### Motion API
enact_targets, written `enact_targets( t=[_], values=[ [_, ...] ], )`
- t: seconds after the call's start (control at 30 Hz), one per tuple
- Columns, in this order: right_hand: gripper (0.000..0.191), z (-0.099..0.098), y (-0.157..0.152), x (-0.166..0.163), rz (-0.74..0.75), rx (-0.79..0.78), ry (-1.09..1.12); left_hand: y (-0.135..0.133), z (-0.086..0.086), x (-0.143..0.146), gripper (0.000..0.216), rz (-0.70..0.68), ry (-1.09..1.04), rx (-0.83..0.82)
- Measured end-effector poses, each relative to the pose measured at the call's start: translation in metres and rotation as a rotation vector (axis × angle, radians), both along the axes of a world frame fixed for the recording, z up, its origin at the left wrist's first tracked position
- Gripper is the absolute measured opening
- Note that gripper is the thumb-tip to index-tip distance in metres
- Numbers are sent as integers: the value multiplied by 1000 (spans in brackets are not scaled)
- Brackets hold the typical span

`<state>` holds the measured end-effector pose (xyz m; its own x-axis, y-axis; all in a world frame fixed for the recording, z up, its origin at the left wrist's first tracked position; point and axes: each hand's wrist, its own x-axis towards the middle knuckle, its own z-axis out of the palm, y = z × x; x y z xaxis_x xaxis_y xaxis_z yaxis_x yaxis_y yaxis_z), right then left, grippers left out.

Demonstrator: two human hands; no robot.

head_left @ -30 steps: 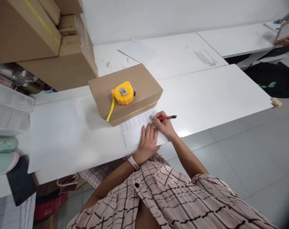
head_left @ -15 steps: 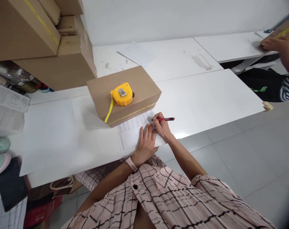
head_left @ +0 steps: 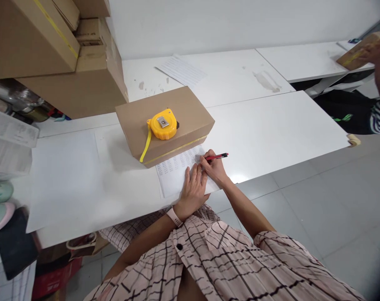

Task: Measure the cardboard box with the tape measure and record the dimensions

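Handwritten columns cover the upper part of a white sheet of paper point(head_left: 173, 184) at the table's front edge. My left hand point(head_left: 193, 188) lies flat on this sheet, fingers stretched out. In my right hand point(head_left: 215, 169) is a red and black pen point(head_left: 216, 157), its writing end against the paper and hidden by my fingers. Just beyond the sheet sits a closed cardboard box point(head_left: 190, 110), covering the paper's far edge. On top of the box rests a yellow tape measure point(head_left: 163, 125) with a yellow strap hanging toward the box's front edge.
Large cardboard boxes point(head_left: 80, 88) are stacked at the back left. A blank white sheet point(head_left: 64, 179) lies on the left of the white table point(head_left: 265, 133). Printed paper point(head_left: 182, 71) lies near the wall. At far right, another person's hand point(head_left: 376, 52) holds a cardboard box point(head_left: 354, 56).
My right hand and the pen have shifted slightly on the paper, while my left hand stays flat. The other person's box at far right has tilted and moved a little.
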<state>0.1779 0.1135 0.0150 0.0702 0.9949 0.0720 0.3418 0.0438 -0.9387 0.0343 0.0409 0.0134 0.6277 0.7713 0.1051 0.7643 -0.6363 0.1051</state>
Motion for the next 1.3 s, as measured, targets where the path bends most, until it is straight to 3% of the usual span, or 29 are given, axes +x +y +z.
enact_targets(
  t=[1.3],
  values=[
    [22,-5,3,2,-41,26,5,0,3,-1,89,1,5,4]
  ],
)
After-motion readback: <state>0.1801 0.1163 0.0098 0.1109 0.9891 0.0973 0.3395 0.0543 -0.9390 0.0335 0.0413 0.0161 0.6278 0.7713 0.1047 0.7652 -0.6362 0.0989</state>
